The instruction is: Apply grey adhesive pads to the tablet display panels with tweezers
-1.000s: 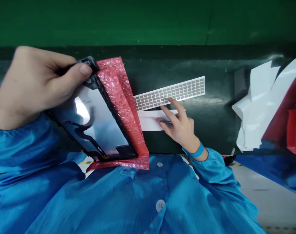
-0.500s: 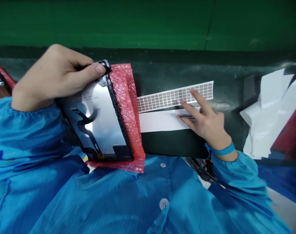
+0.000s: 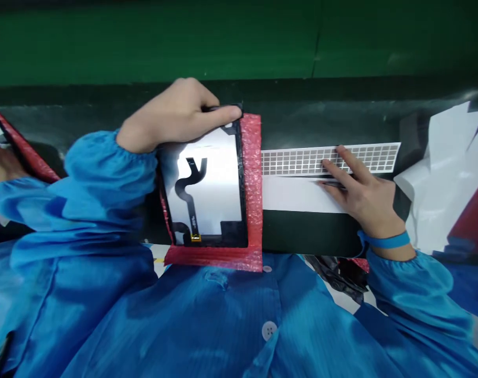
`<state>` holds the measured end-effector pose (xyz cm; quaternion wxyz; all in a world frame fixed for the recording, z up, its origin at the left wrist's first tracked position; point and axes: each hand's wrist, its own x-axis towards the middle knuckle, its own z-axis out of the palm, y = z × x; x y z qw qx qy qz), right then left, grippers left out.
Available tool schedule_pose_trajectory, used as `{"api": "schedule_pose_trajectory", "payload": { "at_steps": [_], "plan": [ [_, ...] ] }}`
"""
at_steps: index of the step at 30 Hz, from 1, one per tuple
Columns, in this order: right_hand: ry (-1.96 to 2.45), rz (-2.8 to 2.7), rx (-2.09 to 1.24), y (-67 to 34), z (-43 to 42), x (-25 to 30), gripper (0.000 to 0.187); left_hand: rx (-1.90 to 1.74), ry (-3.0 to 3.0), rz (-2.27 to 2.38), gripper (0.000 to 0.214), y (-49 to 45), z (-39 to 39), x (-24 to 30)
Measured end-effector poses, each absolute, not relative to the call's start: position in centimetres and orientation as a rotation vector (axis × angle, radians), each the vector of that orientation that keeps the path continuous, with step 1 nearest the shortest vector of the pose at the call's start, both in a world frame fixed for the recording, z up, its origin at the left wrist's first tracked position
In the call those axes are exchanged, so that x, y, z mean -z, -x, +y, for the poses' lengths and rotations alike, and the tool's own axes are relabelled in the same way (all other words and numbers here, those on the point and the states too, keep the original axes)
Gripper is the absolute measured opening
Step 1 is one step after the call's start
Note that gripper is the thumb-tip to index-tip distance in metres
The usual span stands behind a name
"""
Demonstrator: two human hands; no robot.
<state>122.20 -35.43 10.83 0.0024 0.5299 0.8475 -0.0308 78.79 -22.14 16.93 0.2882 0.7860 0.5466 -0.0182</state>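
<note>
My left hand (image 3: 179, 113) grips the top edge of a display panel (image 3: 219, 189), thumb over its upper right corner. The panel has a black frame, a silvery back and a dark, curving flex cable (image 3: 188, 197). It lies over a red bubble-wrap bag (image 3: 253, 194), whose right and near edges stick out. My right hand (image 3: 364, 197) is closed around slim dark tweezers (image 3: 335, 183), mostly hidden by the fingers. Its outer fingertips rest on a sheet of small grey rectangular stickers (image 3: 289, 161). Below that sheet lies a blank white paper strip (image 3: 291, 194).
Crumpled white sheets (image 3: 439, 178) lie at the right. At the far left, another person's hand (image 3: 2, 165) is beside a second red bubble-wrap bag (image 3: 42, 167). A green raised panel (image 3: 152, 47) runs along the back of the dark work surface (image 3: 301, 231).
The display panel, once tilted, now sits flatter and straighter on the bag. Panel, both hands and sticker sheet appear farther right, partly because the view has shifted.
</note>
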Motion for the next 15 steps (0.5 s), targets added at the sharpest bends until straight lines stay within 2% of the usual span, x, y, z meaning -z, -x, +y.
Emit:
{"api": "schedule_pose_trajectory", "payload": {
  "at_steps": [3, 6, 12, 15],
  "plan": [
    [-1.703, 2.602, 0.073, -123.3, -35.4, -10.8, 0.049, 0.151, -2.167, 1.335, 0.102, -79.7, -20.1, -14.0],
    [-1.767, 2.526, 0.112, -123.9, -35.5, -10.6, 0.051, 0.165, -2.200, 1.281, 0.092, -78.8, -19.3, -11.6],
    [-1.781, 2.579, 0.026, -124.8, -35.7, -9.5, 0.058, -0.131, -2.294, 1.422, 0.075, -77.9, -20.9, -9.4],
    [-1.747, 2.634, -0.045, -125.8, -35.6, -8.6, 0.059, -0.113, -2.281, 1.569, 0.072, -79.3, -21.8, -9.6]
  ]
}}
